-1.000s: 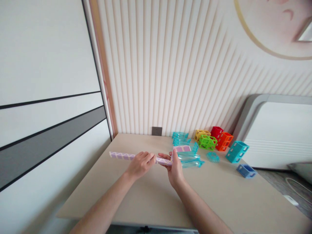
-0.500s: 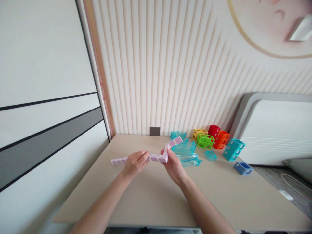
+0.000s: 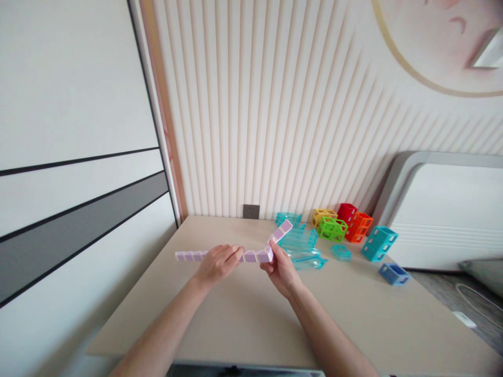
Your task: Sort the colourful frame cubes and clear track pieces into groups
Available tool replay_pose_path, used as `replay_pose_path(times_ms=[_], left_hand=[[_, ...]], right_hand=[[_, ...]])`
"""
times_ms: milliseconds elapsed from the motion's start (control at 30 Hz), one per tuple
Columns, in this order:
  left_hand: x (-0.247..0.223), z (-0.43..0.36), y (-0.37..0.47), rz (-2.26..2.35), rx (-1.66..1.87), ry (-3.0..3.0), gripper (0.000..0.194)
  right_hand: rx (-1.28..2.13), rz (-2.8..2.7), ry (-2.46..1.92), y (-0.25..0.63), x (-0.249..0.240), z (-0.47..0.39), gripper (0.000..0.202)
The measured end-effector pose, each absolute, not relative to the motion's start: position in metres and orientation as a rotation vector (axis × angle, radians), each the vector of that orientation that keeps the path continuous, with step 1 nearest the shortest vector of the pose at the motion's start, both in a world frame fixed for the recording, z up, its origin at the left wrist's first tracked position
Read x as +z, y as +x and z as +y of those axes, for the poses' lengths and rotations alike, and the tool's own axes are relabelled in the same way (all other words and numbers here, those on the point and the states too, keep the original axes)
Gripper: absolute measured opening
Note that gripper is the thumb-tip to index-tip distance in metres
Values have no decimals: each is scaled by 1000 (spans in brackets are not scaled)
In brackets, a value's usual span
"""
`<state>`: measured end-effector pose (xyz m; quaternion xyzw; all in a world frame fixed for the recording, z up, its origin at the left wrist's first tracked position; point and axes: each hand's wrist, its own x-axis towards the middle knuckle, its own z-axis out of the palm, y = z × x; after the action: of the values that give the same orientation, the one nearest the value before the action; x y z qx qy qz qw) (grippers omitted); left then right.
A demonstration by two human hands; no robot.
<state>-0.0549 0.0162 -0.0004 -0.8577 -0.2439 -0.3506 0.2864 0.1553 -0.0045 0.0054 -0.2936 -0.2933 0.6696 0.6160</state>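
Note:
A lilac and white snake puzzle (image 3: pixel 255 256), made of wedge segments, is held above the table in both hands. My left hand (image 3: pixel 220 263) is closed over its long straight part, which sticks out to the left. Gripped between thumb and fingers of my right hand (image 3: pixel 281 269) is the bend, from which a short end slants up to the right. My palms hide some of the segments. Just behind the right hand lie clear turquoise plastic pieces (image 3: pixel 302 238).
On the beige table (image 3: pixel 251 319), open-frame blocks stand at the back right: yellow (image 3: pixel 323 215), green (image 3: pixel 332 229), red (image 3: pixel 347 212), orange (image 3: pixel 359 227), turquoise (image 3: pixel 379 243) and blue (image 3: pixel 394 274). A ribbed wall with a socket (image 3: pixel 251 211) rises behind; a white cabinet (image 3: pixel 78 220) borders the left.
The snake puzzle has turned slightly in my hands: its left part now lies more level, and the short right end points up more steeply. Both hands keep their hold.

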Motion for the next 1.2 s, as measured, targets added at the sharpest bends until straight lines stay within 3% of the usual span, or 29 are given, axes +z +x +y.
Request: replay_pose_path(times_ms=[500, 633, 800, 1200], left_hand=[[1, 16, -53, -699, -959, -2109, 27], [-2, 18, -52, -714, -1028, -2182, 27], [-7, 22, -54, -771, -1067, -2201, 22], [6, 15, -52, -956, -763, -2026, 21]], right_hand=[[1158, -784, -911, 148, -6, -3, 48], [1285, -769, -699, 150, 7, -13, 35], [1407, -833, -537, 156, 19, -18, 40], [906, -878, -1002, 160, 1, -4, 38]])
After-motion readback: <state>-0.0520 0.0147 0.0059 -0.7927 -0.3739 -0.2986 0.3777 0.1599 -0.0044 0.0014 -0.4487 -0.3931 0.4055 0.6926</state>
